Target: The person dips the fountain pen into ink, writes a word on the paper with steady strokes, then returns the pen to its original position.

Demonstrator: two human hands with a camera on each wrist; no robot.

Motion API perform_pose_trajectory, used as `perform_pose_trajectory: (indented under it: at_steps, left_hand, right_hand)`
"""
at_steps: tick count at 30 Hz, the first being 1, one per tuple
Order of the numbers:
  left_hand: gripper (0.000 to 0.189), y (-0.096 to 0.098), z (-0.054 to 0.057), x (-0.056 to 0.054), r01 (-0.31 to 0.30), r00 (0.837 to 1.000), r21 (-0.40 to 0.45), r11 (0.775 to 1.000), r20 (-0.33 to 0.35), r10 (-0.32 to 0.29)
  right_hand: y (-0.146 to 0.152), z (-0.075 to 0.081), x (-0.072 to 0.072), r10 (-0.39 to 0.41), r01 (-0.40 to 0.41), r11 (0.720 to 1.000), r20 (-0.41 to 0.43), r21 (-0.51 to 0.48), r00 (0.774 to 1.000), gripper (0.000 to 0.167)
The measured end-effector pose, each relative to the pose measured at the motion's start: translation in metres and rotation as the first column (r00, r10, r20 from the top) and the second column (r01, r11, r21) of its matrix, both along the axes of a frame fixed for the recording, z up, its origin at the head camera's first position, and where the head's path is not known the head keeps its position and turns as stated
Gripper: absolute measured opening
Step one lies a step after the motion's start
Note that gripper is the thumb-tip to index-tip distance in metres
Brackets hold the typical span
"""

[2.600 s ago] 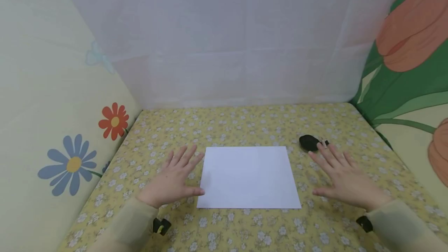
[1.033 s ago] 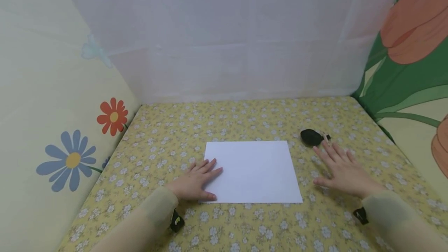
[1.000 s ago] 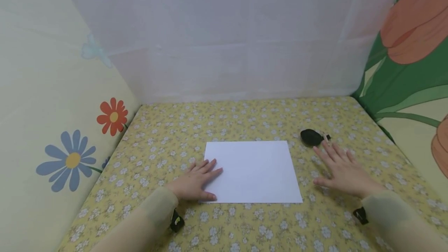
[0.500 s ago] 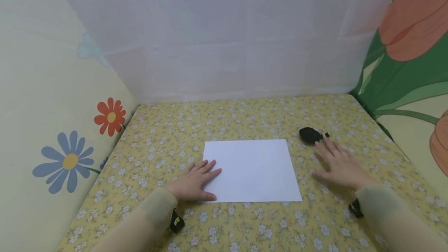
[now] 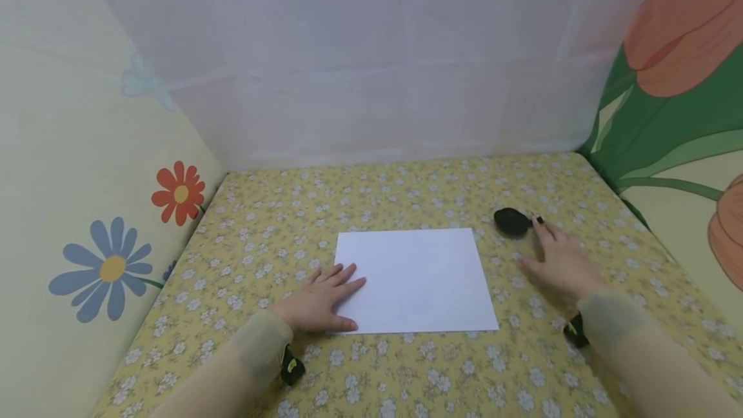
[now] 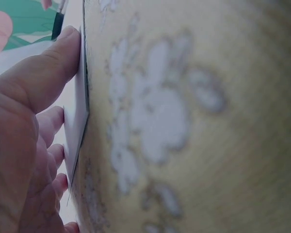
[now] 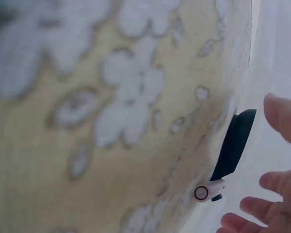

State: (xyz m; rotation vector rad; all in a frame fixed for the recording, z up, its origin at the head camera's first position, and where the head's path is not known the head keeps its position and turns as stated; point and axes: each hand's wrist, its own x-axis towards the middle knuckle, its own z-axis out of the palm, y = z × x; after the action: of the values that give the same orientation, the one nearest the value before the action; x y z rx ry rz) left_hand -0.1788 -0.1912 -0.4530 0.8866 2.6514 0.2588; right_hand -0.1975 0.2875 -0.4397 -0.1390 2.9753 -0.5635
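A blank white sheet of paper [image 5: 424, 282] lies flat in the middle of the table. My left hand [image 5: 316, 305] rests on its left edge with fingers spread; the left wrist view shows the thumb [image 6: 56, 65] along the paper's near edge. Right of the sheet's far corner lies a black object with a rounded oval body [image 5: 511, 222] and a narrow end. My right hand [image 5: 560, 260] hovers beside it, fingertips overlapping the narrow end in the head view. From the right wrist, its light round-tipped piece [image 7: 202, 192] shows, apart from the loosely extended fingers.
A yellow flower-print cloth [image 5: 278, 211] covers the table. A white sheet [image 5: 371, 69] hangs along the back. Flower-printed fabric stands at the left side [image 5: 52, 147] and the right side [image 5: 685, 121].
My left hand came inward onto the paper's left edge and has stayed there since. My right hand moved forward, its fingers drawing closer together toward the black object's narrow end.
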Motion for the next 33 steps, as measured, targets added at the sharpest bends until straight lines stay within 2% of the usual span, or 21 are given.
perform_pose_trajectory:
  at_steps: [7, 16, 21, 23, 27, 33]
  left_hand:
    - [0.088, 0.0, 0.002, 0.001, 0.001, 1.0, 0.01, 1.0, 0.003, -0.001]
    - [0.088, 0.0, 0.0, 0.0, -0.001, 1.0, 0.017, 1.0, -0.003, 0.001]
    - [0.089, -0.001, -0.001, 0.0, -0.003, 1.0, 0.006, 1.0, -0.01, 0.003]
    - [0.089, -0.001, -0.001, 0.0, -0.004, 1.0, 0.001, 1.0, -0.011, 0.004]
    - [0.089, 0.0, 0.0, 0.0, -0.006, 1.0, -0.001, 1.0, -0.005, 0.006]
    - [0.088, 0.0, 0.001, 0.0, -0.006, 1.0, -0.006, 1.0, 0.001, 0.006]
  right_hand:
    - [0.002, -0.003, -0.01, -0.082, 0.083, 0.995, 0.018, -0.064, 0.996, 0.093]
    - [0.007, -0.007, -0.023, -0.187, 0.191, 0.979, 0.058, -0.074, 0.981, 0.074]
    - [0.006, -0.005, -0.027, -0.195, 0.201, 0.976, 0.078, -0.081, 0.978, 0.038]
    - [0.006, -0.005, -0.028, -0.194, 0.204, 0.974, 0.099, -0.102, 0.976, 0.028]
    - [0.006, -0.003, -0.029, -0.193, 0.207, 0.972, 0.13, -0.109, 0.973, 0.027]
    - [0.005, -0.003, -0.031, -0.206, 0.216, 0.974, 0.12, -0.07, 0.971, 0.028]
